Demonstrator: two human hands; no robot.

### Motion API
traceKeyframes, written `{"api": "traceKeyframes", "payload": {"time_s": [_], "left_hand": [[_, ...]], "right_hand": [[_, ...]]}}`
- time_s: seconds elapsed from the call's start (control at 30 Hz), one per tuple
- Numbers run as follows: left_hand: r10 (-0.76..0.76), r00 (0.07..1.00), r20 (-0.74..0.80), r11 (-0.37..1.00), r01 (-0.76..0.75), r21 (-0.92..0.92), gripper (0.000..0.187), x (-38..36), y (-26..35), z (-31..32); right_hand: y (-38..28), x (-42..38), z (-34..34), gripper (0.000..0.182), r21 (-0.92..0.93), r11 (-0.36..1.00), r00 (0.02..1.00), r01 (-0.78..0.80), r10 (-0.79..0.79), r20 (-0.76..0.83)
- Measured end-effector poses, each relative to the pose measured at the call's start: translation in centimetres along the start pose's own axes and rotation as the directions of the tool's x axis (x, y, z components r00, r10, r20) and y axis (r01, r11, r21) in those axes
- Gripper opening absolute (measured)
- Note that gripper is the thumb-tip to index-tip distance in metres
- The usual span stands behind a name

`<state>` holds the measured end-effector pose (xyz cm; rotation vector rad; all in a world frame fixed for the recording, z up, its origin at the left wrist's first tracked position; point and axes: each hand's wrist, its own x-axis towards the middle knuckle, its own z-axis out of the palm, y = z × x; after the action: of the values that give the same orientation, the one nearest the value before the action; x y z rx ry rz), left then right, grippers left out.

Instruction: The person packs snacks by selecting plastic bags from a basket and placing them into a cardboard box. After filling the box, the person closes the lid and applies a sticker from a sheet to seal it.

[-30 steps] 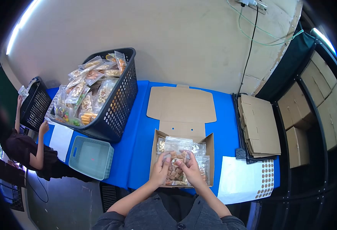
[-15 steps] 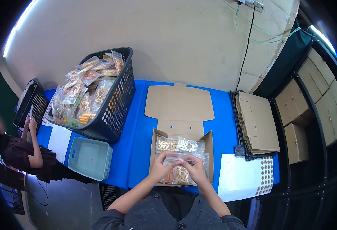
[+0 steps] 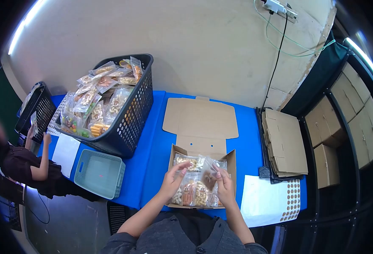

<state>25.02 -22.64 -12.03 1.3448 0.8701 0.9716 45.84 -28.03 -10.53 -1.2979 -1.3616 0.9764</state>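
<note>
An open cardboard box [image 3: 233,163] stands before me, with several clear snack pouches [image 3: 188,194] lying inside in two rows. Above it, my right hand [image 3: 225,188] grips a clear pouch with brown contents [image 3: 209,180] by its edge, tilted. My left hand [image 3: 172,182] is over the box's left side, fingers apart and holding nothing. Pouches of pale snacks [image 3: 184,160] show in the box's far row, partly covered by the held pouch.
A dark basket [image 3: 142,101] heaped with snack pouches stands left, behind a grey-green tray [image 3: 99,192]. Flattened cardboard boxes [image 3: 284,139] and a sticker sheet [image 3: 258,203] lie right. Another person [image 3: 29,165] works at the far left, holding a pouch.
My hands were together at a pouch's top over the box. Now they are apart: the left has let go, and the right holds the tilted pouch. The view has shifted slightly.
</note>
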Motion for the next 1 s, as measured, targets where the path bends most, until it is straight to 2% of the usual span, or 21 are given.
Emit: {"api": "traceKeyframes", "payload": {"time_s": [0.03,0.07,0.1,0.13,0.17,0.23,0.3,0.33,0.37,0.4,0.43,0.5,0.53,0.57,0.6,0.63,0.7,0.73,0.8,0.93,1.0], "left_hand": [[-0.004,1.0,0.0,1.0,0.004,-0.002,0.044,-0.4,0.2,0.4],[0.082,0.991,0.108,0.992,-0.091,0.084,0.047,-0.7,0.3,1.2],[0.159,0.962,0.221,0.967,-0.197,0.161,0.051,-0.9,0.3,1.9],[0.154,0.951,0.267,0.979,-0.184,0.089,0.067,-1.4,0.1,2.6],[0.158,0.951,0.264,0.978,-0.188,0.092,0.067,-1.6,0.1,3.2],[0.272,0.943,0.193,0.95,-0.294,0.101,0.076,-2.2,0.8,3.8],[0.268,0.937,0.225,0.94,-0.306,0.151,0.078,-2.6,1.6,3.6],[0.295,0.927,0.233,0.906,-0.349,0.24,0.079,-2.9,2.6,3.8],[0.32,0.915,0.247,0.861,-0.389,0.326,0.079,-3.0,3.2,3.9],[0.298,0.94,0.167,0.903,-0.334,0.272,0.069,-3.3,3.1,4.3],[0.3,0.939,0.17,0.901,-0.338,0.274,0.069,-3.2,3.0,4.2],[0.321,0.935,0.154,0.879,-0.354,0.32,0.048,-2.9,2.6,4.1],[0.323,0.934,0.154,0.878,-0.356,0.319,0.048,-2.8,2.4,4.2],[0.277,0.957,0.085,0.926,-0.29,0.241,0.038,-2.8,2.2,4.3],[0.223,0.975,0.019,0.962,-0.223,0.155,0.029,-2.8,2.1,4.4],[0.224,0.974,0.015,0.963,-0.223,0.153,0.029,-2.8,2.1,4.3],[0.222,0.975,-0.006,0.964,-0.218,0.15,0.025,-2.8,2.2,4.0],[0.22,0.975,-0.01,0.965,-0.216,0.15,0.025,-2.8,2.2,3.7],[0.355,0.935,0.005,0.917,-0.35,0.192,0.023,-2.4,2.5,3.0],[0.301,0.953,-0.045,0.943,-0.29,0.164,0.02,-2.5,3.8,2.7],[0.206,0.975,-0.084,0.978,-0.202,0.054,0.056,-2.4,3.6,2.6]], "right_hand": [[-0.1,-0.2,0.4,0.041,-0.146,0.986,0.993,0.085,-0.096,-0.072],[0.3,-0.4,0.7,0.041,-0.254,0.959,0.991,0.128,-0.132,0.001],[-0.1,-0.4,1.5,0.041,-0.254,0.958,0.991,0.13,-0.134,0.002],[-0.9,-0.5,2.5,0.04,-0.218,0.946,0.97,0.241,-0.242,0.022],[-1.3,-0.4,3.0,0.039,-0.179,0.92,0.937,0.348,-0.347,0.038],[-0.6,-0.2,3.0,0.043,-0.1,0.941,0.947,0.322,-0.319,0.042],[0.4,-0.3,2.6,0.052,-0.177,0.94,0.954,0.291,-0.299,-0.02],[0.5,-0.2,2.4,0.062,-0.163,0.938,0.949,0.305,-0.313,-0.023],[0.4,-0.3,2.5,0.062,-0.158,0.939,0.949,0.306,-0.314,-0.027],[-1.2,-0.1,2.6,0.064,-0.151,0.948,0.938,0.282,-0.305,-0.164],[-2.4,0.2,2.7,0.066,-0.143,0.955,0.909,0.26,-0.292,-0.296],[-2.4,0.6,2.3,0.067,-0.083,0.974,0.903,0.21,-0.226,-0.366],[-1.5,0.7,1.7,0.062,-0.053,0.974,0.932,0.22,-0.226,-0.284],[-1.0,0.5,1.4,0.058,-0.022,0.974,0.954,0.226,-0.226,-0.199],[-1.6,0.0,1.7,0.037,0.021,0.983,0.962,0.18,-0.172,-0.214],[-1.8,-0.2,1.6,0.037,0.019,0.983,0.962,0.181,-0.173,-0.21],[-1.9,-0.4,1.4,0.018,-0.067,0.982,0.962,0.174,-0.184,-0.202],[-1.9,-0.4,1.4,0.018,-0.067,0.983,0.963,0.173,-0.183,-0.197],[-1.7,-0.3,1.4,0.007,-0.024,0.982,0.952,0.188,-0.188,-0.241],[-2.5,-0.2,0.7,0.005,-0.048,0.976,0.955,0.212,-0.217,-0.2],[-2.6,-0.2,0.1,0.011,0.043,0.979,0.975,0.198,-0.192,-0.114]]}}
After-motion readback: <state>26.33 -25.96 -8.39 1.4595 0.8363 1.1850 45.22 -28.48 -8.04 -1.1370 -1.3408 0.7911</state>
